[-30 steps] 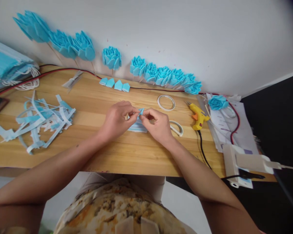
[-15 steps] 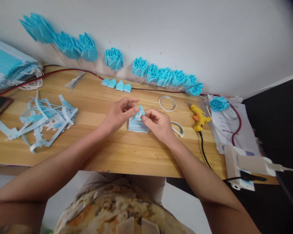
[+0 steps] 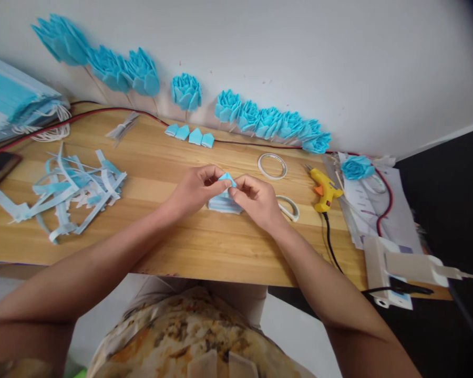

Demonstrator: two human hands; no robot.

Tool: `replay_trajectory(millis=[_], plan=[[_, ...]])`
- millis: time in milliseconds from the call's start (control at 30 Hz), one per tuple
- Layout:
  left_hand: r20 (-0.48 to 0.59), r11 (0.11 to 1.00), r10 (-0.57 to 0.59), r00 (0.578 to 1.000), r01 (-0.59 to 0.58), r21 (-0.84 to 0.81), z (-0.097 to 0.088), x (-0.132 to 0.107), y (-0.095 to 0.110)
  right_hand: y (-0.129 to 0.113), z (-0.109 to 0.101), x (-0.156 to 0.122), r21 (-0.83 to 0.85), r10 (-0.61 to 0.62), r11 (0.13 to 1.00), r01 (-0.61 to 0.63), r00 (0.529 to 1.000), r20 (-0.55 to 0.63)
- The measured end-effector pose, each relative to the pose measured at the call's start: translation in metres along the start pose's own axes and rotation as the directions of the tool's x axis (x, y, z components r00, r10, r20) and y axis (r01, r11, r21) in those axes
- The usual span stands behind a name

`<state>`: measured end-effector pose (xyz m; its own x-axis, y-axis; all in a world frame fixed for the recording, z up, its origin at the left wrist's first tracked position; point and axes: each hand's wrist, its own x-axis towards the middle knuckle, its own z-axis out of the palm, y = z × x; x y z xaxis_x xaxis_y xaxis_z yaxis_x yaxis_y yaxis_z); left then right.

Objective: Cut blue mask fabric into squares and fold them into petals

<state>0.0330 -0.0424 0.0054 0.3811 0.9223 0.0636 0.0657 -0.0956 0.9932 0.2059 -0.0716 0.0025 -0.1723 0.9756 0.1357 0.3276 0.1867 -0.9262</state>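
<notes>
Between my two hands is a small folded blue piece with a pointed top. My left hand pinches its left side, the thumb lying across its front. The fingers of my right hand grip its right edge. Just beneath it, a stack of light blue cut pieces lies on the wooden table, partly covered by my hands. Farther back, several similar folded pieces with pointed tops sit in a row.
Blue flowers on sticks lean along the wall. Cut strips lie in a heap at left, near packed blue sheets. To the right are tape rolls, a yellow glue gun, papers and a power strip.
My left hand has closed in, its thumb now pressed over the front of the folded piece, where white patches showed before. My right hand keeps its hold.
</notes>
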Motion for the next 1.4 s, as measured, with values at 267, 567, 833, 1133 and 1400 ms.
replay_trajectory(millis=[267, 567, 833, 1133, 1400], plan=[[0.05, 0.992, -0.064, 0.997, 0.069, -0.103, -0.002, -0.0007, 0.0008, -0.0047, -0.0017, -0.0001, -0.035, -0.039, 0.999, 0.039, 0.999, -0.008], [-0.02, 0.985, -0.047, 0.999, 0.043, -0.165, -0.0009, 0.0021, -0.0029, -0.0016, -0.0035, 0.0011, 0.017, -0.003, 1.0, 0.002, 1.0, 0.029], [-0.018, 0.985, -0.049, 0.999, 0.045, -0.166, -0.0019, 0.0013, -0.0037, 0.0039, -0.0023, 0.0012, 0.011, 0.006, 1.0, -0.006, 1.0, -0.015], [-0.2, 0.991, 0.126, 0.972, -0.13, -0.01, -0.0002, 0.0015, -0.004, 0.0035, -0.0021, 0.0011, 0.004, 0.013, 1.0, -0.013, 0.998, -0.062], [-0.128, 0.771, 0.477, 0.87, -0.344, 0.537, 0.001, -0.0061, 0.0016, 0.0047, -0.0008, 0.0005, -0.034, 0.005, 0.999, -0.009, 0.991, -0.133]])
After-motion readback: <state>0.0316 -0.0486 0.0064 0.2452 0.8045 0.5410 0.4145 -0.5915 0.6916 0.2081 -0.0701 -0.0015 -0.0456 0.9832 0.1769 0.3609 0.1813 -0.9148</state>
